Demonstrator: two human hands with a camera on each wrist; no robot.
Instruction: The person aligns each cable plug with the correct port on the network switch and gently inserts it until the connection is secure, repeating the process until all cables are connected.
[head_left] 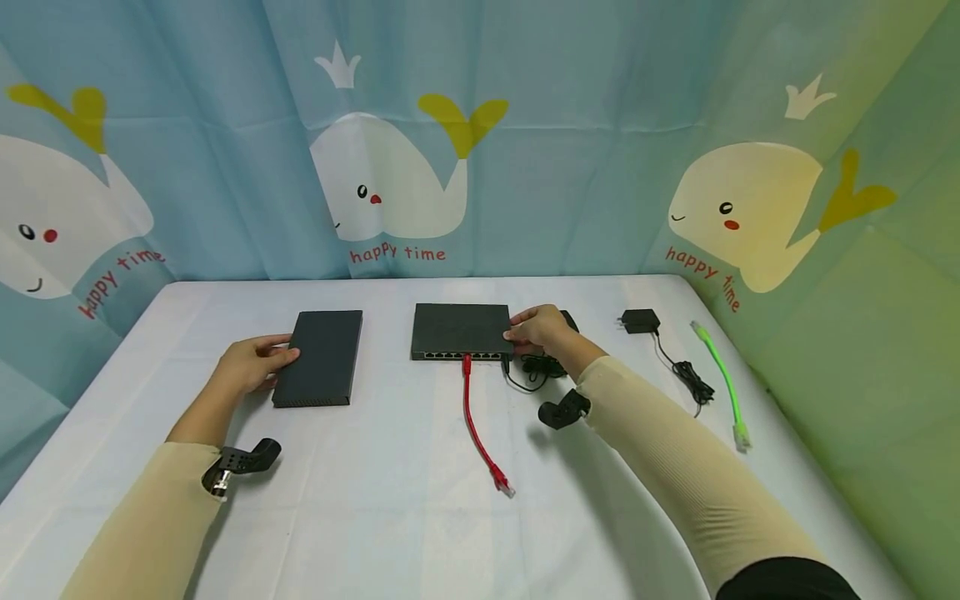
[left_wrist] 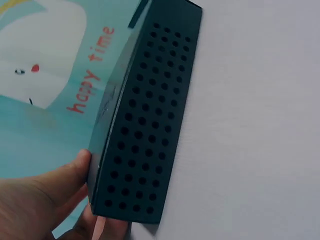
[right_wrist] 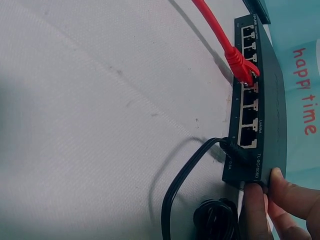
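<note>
Black network switch (head_left: 459,329), lettered TL-SG1008D: towards far side of desk (head_left: 360,517), right end pinched by right hand (head_left: 546,331). Red network cable (right_wrist: 216,27): one plug seated in switch, other end loose. Black power lead (right_wrist: 170,200): plugged in beside ports; coil (right_wrist: 216,220) near right hand, a possible snag. Dark box with perforated side (head_left: 318,358): left of switch, gripped by left hand (head_left: 251,362). Step, by appearance: placing or steadying both units; next move probably calling for slack leads. Farther right: power adapter (head_left: 640,321), green network cable (head_left: 726,379).
</note>
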